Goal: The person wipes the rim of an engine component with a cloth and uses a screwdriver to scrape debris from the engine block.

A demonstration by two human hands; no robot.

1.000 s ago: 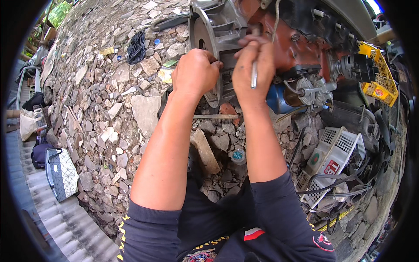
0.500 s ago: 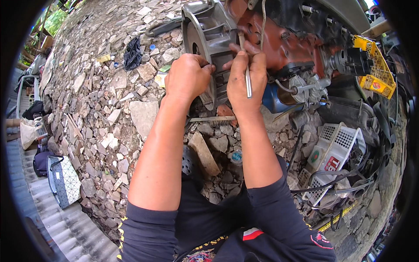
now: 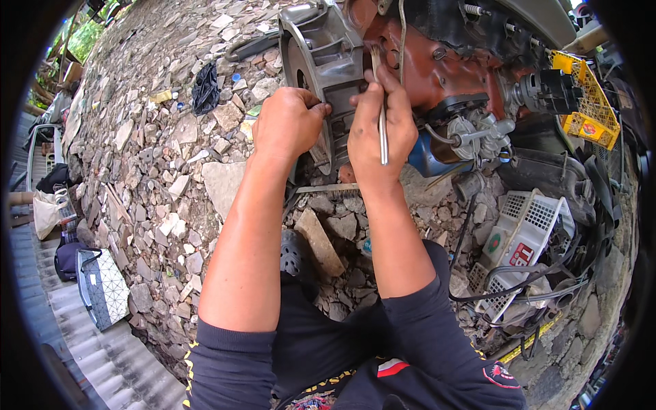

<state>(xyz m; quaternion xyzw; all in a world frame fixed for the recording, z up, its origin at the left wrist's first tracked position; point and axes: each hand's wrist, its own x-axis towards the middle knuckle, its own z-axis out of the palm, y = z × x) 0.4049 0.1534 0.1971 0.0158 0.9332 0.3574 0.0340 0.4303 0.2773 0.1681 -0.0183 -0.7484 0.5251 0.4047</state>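
Observation:
A large engine block (image 3: 437, 68) with reddish-brown sides fills the top of the view, with a grey cast-metal bell housing (image 3: 342, 89) at its left end. My left hand (image 3: 290, 123) is closed round the rim of the housing. In my right hand (image 3: 384, 126) is a slim paintbrush (image 3: 383, 140), pinched between thumb and fingers. Its silver handle end points toward me, and its tan tip is up against the engine beside the housing. A blue oil filter (image 3: 429, 156) and a silver fuel pump (image 3: 473, 140) sit right of that hand.
Below the housing lies a bristle brush with a wooden back (image 3: 328, 187), near a wooden block (image 3: 319, 242). Broken stone covers the ground. White plastic crates (image 3: 523, 239) with black hoses stand at right, and a yellow crate (image 3: 588, 102) is farther back. A black plastic bag (image 3: 206, 89) lies left.
The brush has tilted more upright, with its tip farther up the engine side. Both hands have shifted slightly left in view; my left hand keeps its grip on the housing rim.

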